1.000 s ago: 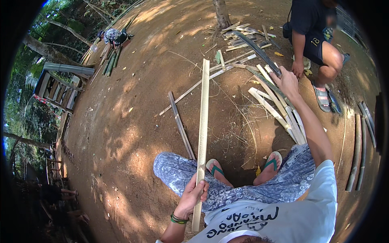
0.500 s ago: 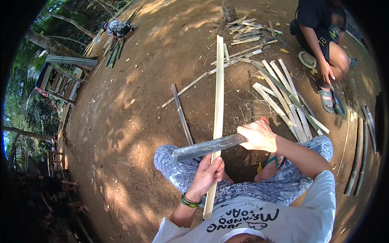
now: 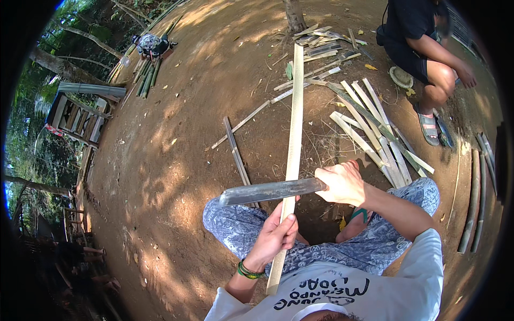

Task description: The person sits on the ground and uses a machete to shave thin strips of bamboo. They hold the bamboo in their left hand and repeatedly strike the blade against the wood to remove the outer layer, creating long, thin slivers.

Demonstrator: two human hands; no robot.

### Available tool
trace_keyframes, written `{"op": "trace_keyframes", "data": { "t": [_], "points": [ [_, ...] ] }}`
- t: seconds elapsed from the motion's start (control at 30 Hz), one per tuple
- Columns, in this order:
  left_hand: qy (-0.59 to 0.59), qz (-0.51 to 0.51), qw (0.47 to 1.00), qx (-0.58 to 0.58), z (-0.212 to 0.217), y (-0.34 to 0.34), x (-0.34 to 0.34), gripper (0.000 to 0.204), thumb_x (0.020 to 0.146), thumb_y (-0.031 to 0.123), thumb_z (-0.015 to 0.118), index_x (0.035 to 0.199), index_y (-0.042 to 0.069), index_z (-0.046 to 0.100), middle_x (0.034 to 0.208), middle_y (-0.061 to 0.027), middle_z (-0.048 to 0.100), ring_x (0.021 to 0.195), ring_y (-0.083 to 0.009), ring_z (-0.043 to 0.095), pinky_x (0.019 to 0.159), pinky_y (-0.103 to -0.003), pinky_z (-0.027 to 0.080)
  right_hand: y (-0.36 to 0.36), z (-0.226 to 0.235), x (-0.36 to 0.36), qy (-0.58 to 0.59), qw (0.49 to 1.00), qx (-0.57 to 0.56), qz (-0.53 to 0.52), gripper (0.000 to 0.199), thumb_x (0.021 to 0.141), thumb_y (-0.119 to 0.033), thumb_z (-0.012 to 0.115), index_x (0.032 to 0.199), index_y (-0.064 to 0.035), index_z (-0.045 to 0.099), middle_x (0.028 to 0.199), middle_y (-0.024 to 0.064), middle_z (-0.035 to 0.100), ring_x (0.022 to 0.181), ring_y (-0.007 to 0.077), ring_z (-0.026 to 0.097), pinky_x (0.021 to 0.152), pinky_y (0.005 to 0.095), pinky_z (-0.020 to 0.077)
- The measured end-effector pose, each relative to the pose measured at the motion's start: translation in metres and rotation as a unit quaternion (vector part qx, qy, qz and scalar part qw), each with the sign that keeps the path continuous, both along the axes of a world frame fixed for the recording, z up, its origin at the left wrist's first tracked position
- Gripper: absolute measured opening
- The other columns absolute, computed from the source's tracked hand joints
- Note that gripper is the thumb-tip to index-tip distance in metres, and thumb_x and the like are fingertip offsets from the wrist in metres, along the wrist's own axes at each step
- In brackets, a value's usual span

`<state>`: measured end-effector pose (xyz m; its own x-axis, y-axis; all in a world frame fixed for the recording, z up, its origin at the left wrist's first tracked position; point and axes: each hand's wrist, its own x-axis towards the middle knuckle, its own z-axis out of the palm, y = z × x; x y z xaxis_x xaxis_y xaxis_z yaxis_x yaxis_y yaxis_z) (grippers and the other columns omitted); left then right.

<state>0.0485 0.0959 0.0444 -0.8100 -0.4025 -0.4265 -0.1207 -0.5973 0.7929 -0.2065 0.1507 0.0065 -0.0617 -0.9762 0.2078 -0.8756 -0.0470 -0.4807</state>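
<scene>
Lying centre, running twelve to about half past six: pale bamboo strip (image 3: 295, 117), one, gripped low down by the left grip (image 3: 277, 232). Broad dark knife (image 3: 270, 191), one, crossing it, tip toward nine; right grip (image 3: 345, 183) closed on its handle end, at three. Change: knife, held out toward one o'clock a second ago, now spans the strip, so both grips apparently serve one piece; edge contact cannot be told. Split-strip bundle (image 3: 394, 155), at two. Co-worker (image 3: 412, 59), beyond, near half past one.
</scene>
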Motion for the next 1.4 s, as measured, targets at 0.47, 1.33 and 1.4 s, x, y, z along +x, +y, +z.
{"op": "trace_keyframes", "data": {
  "t": [0.47, 1.33, 1.4],
  "points": [
    [-0.065, -0.003, 0.998, -0.006, 0.017, 0.025, 0.055, 0.04, 0.107, 0.015, 0.04, 0.146, 0.007, 0.034, 0.068, 0.0044, 0.035, 0.051, -0.0052, 0.031, 0.044, -0.02, 0.027, -0.037, -0.012, -0.092, 0.097, 0.984, 0.05, -0.144, 0.025, 0.08, -0.029, 0.072, 0.09, -0.0068, 0.064, 0.066, 0.0164, 0.064, 0.068, 0.0367, 0.067, 0.064, 0.0483, 0.0536],
    [-0.104, -0.046, 0.993, -0.005, -0.005, 0.06, 0.099, 0.043, 0.108, 0.016, 0.041, 0.15, 0.009, 0.033, 0.068, 0.0037, 0.039, 0.051, -0.005, 0.033, 0.047, -0.02, 0.032, -0.025, 0.006, -0.179, 0.031, 0.945, -0.015, -0.325, 0.023, 0.077, -0.018, 0.066, 0.082, 0.005, 0.066, 0.063, 0.0221, 0.063, 0.06, 0.0367, 0.064, 0.068, 0.0472, 0.0529],
    [-0.138, -0.006, 0.989, -0.045, -0.013, 0.061, 0.097, 0.044, 0.107, 0.016, 0.043, 0.149, 0.009, 0.035, 0.068, 0.0043, 0.039, 0.052, -0.0043, 0.035, 0.048, -0.02, 0.033, -0.02, 0.009, -0.172, -0.016, 0.945, -0.018, -0.326, 0.023, 0.077, -0.018, 0.065, 0.08, 0.0047, 0.066, 0.061, 0.0222, 0.061, 0.059, 0.0367, 0.063, 0.066, 0.0473, 0.0521]
  ]
}}
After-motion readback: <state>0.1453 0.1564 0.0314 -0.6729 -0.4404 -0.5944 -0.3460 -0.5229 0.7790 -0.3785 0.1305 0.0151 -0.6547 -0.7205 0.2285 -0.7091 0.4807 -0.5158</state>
